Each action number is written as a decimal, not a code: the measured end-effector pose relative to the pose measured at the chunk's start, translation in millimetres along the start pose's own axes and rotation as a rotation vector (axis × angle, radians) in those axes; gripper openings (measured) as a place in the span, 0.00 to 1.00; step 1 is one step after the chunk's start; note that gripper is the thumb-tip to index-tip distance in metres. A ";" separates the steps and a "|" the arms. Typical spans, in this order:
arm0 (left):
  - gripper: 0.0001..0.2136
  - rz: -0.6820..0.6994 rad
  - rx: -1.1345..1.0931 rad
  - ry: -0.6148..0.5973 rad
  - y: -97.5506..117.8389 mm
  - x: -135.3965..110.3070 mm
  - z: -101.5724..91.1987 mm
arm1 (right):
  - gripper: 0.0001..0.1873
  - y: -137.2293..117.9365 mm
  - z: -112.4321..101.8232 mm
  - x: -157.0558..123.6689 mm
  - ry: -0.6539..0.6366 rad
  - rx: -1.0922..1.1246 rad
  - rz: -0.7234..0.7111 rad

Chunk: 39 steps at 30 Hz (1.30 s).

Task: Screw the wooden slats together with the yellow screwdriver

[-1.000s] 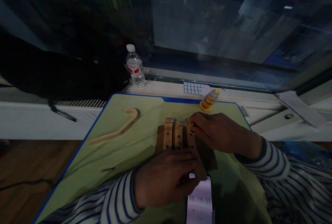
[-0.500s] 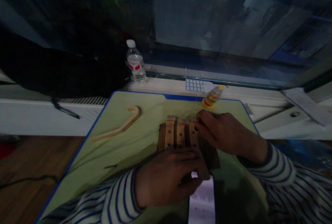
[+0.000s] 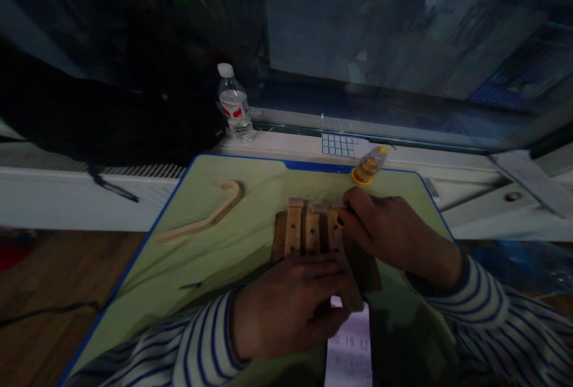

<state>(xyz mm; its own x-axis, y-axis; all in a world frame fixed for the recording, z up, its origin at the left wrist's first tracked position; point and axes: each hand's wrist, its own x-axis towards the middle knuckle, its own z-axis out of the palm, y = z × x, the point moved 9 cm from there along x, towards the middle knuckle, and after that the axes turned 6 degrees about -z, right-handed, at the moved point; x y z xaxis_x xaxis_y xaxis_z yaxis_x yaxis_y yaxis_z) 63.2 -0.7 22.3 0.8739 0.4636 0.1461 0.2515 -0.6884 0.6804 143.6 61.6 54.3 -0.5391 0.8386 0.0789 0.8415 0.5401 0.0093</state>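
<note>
Wooden strips (image 3: 293, 236) need steadying: left hand (image 3: 286, 309) lies across, finger grip unclear; right hand (image 3: 385, 229) pinches a dark-and-yellow piece (image 3: 341, 219).

Indoors, kind unclear; a window (image 3: 380, 34), sill (image 3: 286, 143) and wooden floor (image 3: 49, 276) show it

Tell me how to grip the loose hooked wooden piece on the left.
Probably pinch the hooked wooden piece near mid-length, coming from above with fingers either side: the strip looks slender there, nothing lies over it, and the awkward curl sits at its far end.
</note>
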 end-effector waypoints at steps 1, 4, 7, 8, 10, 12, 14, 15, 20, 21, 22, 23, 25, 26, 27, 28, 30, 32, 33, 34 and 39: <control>0.10 -0.001 -0.004 -0.008 -0.2 0.1 0.6 | 0.15 0.8 0.4 0.0 -0.007 0.001 0.001; 0.11 -0.020 -0.017 -0.019 -2.4 -0.3 1.8 | 0.16 3.1 0.8 0.1 -0.029 -0.001 0.002; 0.13 -0.063 -0.045 0.007 -7.8 -0.5 -3.8 | 0.16 4.3 -2.2 0.7 -0.023 -0.019 0.009; 0.14 -0.093 -0.040 0.027 -11.1 0.1 -8.3 | 0.16 4.4 -3.3 0.8 -0.020 -0.025 0.010; 0.13 -0.170 0.017 0.107 -18.9 2.9 -23.5 | 0.17 3.7 -4.9 0.7 -0.021 -0.029 0.007; 0.11 -0.232 0.116 0.266 -25.0 7.1 -47.7 | 0.18 2.5 -6.0 0.1 -0.026 -0.023 -0.002; 0.09 -0.242 0.202 0.406 -27.7 13.8 -68.7 | 0.19 1.7 -7.8 -1.2 -0.025 -0.015 -0.003; 0.08 -0.219 0.237 0.421 -28.5 19.9 -73.0 | 0.19 1.7 -9.2 -2.0 -0.020 -0.012 0.002; 0.12 -0.131 0.293 0.311 -46.2 50.6 -62.6 | 0.18 0.1 -15.1 -6.3 0.006 0.019 0.024; 0.12 -0.111 0.289 0.293 -48.7 53.9 -59.0 | 0.17 -0.5 -15.4 -6.5 0.009 0.030 0.024; 0.12 -0.098 0.288 0.286 -50.7 56.0 -56.4 | 0.17 -1.0 -15.3 -6.3 0.013 0.043 0.025; 0.11 -0.089 0.289 0.285 -51.9 57.0 -54.7 | 0.16 -1.4 -14.9 -5.8 0.016 0.056 0.025; 0.10 -0.084 0.297 0.284 -52.6 57.1 -52.6 | 0.17 -1.4 -13.6 -3.8 0.025 0.082 0.027; 0.09 -0.086 0.305 0.284 -52.5 56.5 -52.0 | 0.18 -1.0 -13.0 -2.8 0.031 0.094 0.030; 0.09 -0.089 0.313 0.282 -52.1 55.8 -51.5 | 0.19 -0.2 -12.6 -1.9 0.037 0.106 0.033; 0.08 -0.092 0.320 0.280 -51.8 54.9 -51.1 | 0.19 0.9 -12.4 -1.5 0.043 0.116 0.038; 0.08 -0.103 0.327 0.289 -51.8 53.0 -51.5 | 0.18 3.6 -13.3 -2.4 0.053 0.131 0.047; 0.08 -0.101 0.328 0.299 -51.5 51.2 -51.9 | 0.19 5.9 -17.5 -5.5 0.077 0.144 0.049; 0.08 -0.093 0.331 0.302 -50.8 50.5 -52.0 | 0.20 6.0 -21.4 -7.6 0.102 0.154 0.039; 0.09 -0.082 0.335 0.305 -49.8 50.0 -52.1 | 0.20 5.1 -25.9 -9.7 0.131 0.171 0.017; 0.10 -0.050 0.317 0.274 -46.8 49.9 -50.8 | 0.18 -3.4 -36.8 -14.5 0.205 0.299 -0.124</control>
<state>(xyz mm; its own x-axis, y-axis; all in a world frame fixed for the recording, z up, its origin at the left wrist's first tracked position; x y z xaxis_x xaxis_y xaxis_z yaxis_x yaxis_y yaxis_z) 73.9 82.9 34.2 0.7250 0.6027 0.3334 0.4437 -0.7789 0.4433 149.9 45.0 89.8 -0.5925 0.7500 0.2940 0.7065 0.6591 -0.2578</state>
